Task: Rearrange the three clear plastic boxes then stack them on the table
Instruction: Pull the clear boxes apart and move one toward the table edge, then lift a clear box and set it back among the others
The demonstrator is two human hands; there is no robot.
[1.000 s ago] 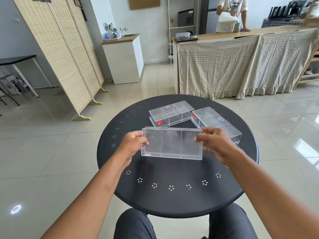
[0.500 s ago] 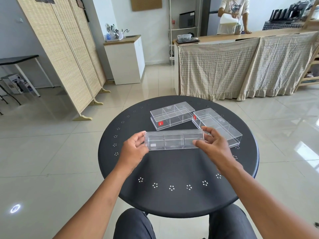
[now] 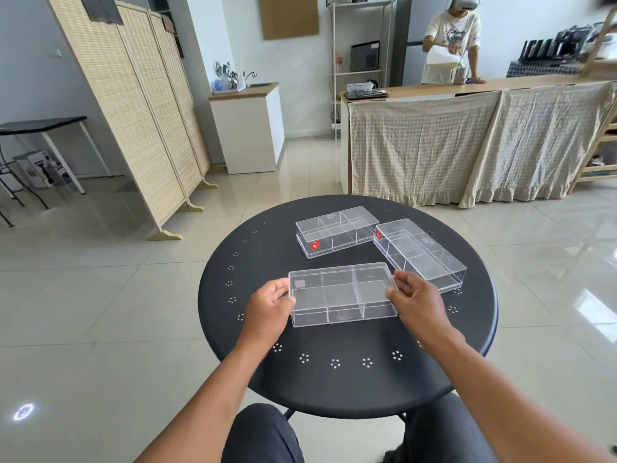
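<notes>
Head view shows a round black table (image 3: 347,379) carrying three clear plastic boxes. The near box (image 3: 342,294) lies flat at the table's middle, its short ends grasped by the fingers of the left hand (image 3: 268,304) and the right hand (image 3: 415,304). Beyond it, apart, sit the far box (image 3: 335,230) and the right box (image 3: 419,253), each with a red sticker.

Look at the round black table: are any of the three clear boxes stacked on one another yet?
No: the near box, the far box and the right box each lie separately on the table.
</notes>
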